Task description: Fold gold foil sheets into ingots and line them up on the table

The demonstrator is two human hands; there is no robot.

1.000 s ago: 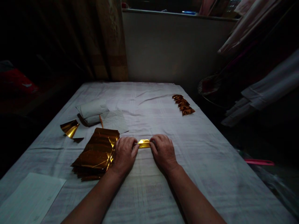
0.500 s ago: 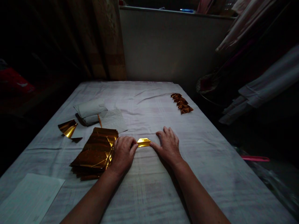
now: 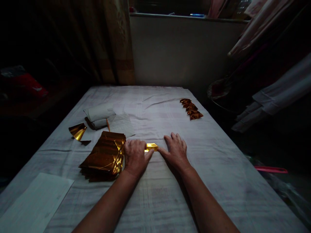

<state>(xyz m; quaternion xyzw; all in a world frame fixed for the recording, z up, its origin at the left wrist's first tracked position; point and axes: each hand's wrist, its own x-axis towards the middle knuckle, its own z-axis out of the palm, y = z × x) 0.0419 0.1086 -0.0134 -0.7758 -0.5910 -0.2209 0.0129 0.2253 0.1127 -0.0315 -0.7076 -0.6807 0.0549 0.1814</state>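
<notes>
A folded strip of shiny gold foil paper (image 3: 151, 147) lies flat on the cloth between my two hands. Over its left end is my left hand (image 3: 136, 155), fingers curled together and the thumb along the near edge; that end is hidden. My right hand (image 3: 175, 151) rests with its fingers spread on the cloth, only its thumb tip touching the strip's right end. Just left of my left hand sits a thick stack of gold foil sheets (image 3: 104, 152). Several folded gold foil pieces (image 3: 191, 108) stand in a row at the far right.
A patterned cloth (image 3: 150, 207) covers the table. Toward the left lie crumpled grey paper (image 3: 102, 115), a curled gold scrap (image 3: 79, 131) and a pale sheet (image 3: 36, 200). Beyond are a curtain (image 3: 121, 42) and a wall; clothes (image 3: 284, 87) hang at right, above a pink handle (image 3: 270, 169).
My left hand has slid right along the strip, its thumb now farther over it. The right hand stays at the strip's right end. The view has shifted slightly.
</notes>
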